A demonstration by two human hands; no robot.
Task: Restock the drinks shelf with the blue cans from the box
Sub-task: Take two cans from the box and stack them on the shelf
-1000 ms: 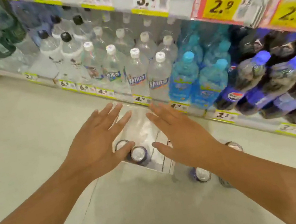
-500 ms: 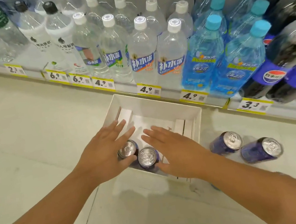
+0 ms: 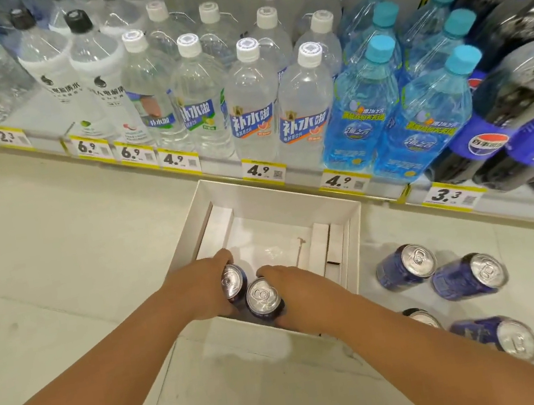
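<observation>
Both hands are down in the white box (image 3: 353, 224) on the floor, at its near left corner, where the last two blue cans inside it stand upright and touching each other, tops facing up. Long axis of both is vertical, so the lift is straight up past the near wall.

Left hand (image 3: 198, 287) is curled round the left can (image 3: 234, 280): fingers wrap over its far side, thumb on the near side, clamped on it. Right hand (image 3: 301, 289) wraps the right can (image 3: 262, 296) the same way from the right, fingertips over the far rim, thumb low on the near side. One can per hand, neither nearer than the other; hands close together, only the two cans between them.

Rest of the box floor shows only white card inserts along its right wall.

Four more blue cans (image 3: 469, 276) sit upright on the floor just right of the box, outside it, partly behind the right forearm.

Target, as I read it: the drinks shelf (image 3: 219, 169) directly beyond the far edge of the box, lip lined with yellow price tags (image 3: 264, 170). The visible row is packed with clear bottles (image 3: 252, 100), light blue bottles (image 3: 362, 108) and dark cola bottles (image 3: 519, 88); no open slot for cans visible from here, so where they go can't be told

Risk: cans touch, so lifting unevenly could knock one
</observation>
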